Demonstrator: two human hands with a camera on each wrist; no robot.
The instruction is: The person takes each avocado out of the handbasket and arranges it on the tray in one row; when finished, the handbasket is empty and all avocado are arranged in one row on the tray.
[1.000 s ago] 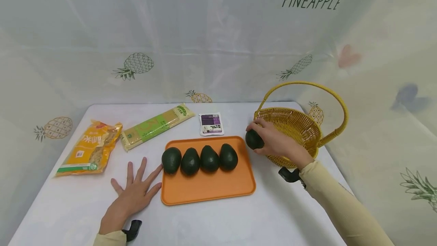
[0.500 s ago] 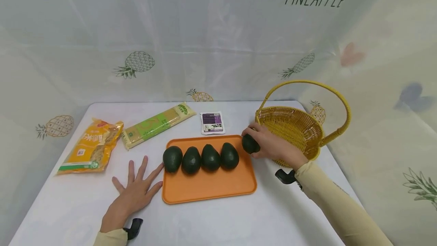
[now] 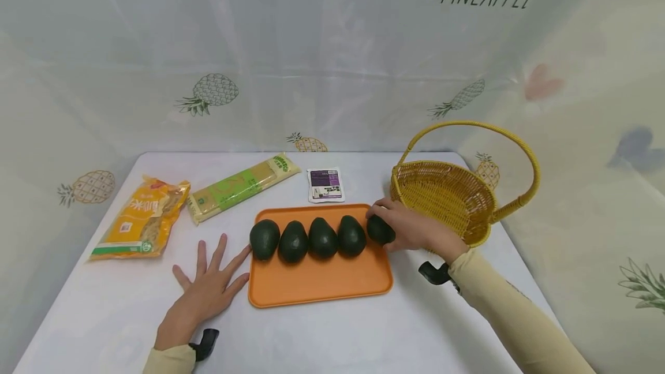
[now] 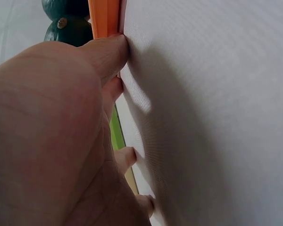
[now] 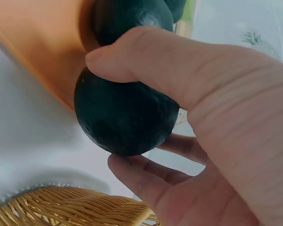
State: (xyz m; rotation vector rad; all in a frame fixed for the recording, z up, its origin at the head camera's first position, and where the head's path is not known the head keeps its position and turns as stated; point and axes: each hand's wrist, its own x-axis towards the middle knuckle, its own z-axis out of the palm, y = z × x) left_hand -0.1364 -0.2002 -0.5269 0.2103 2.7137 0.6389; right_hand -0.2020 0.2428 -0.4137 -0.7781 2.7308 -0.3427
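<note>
My right hand (image 3: 410,225) grips a dark green avocado (image 3: 380,229) at the right end of the orange tray (image 3: 322,281). In the right wrist view the thumb lies over this avocado (image 5: 125,115) and the fingers are curled under its other side. Several more avocados (image 3: 322,238) stand side by side in a row along the tray's back half, the rightmost right beside the held one. My left hand (image 3: 205,293) lies spread on the white table, fingertips at the tray's left edge. The left wrist view shows its fingertips touching the tabletop beside the tray's rim (image 4: 106,19).
A yellow wicker basket (image 3: 441,189) with a tall handle stands right of the tray. Behind the tray lies a small purple-and-white packet (image 3: 325,184). A long green-labelled pack of noodles (image 3: 244,186) and an orange bag (image 3: 142,218) lie at the back left.
My right hand has carried the avocado from beside the basket leftward and toward me, onto the tray's right end. The left hand stays in place; the head view shifts slightly.
</note>
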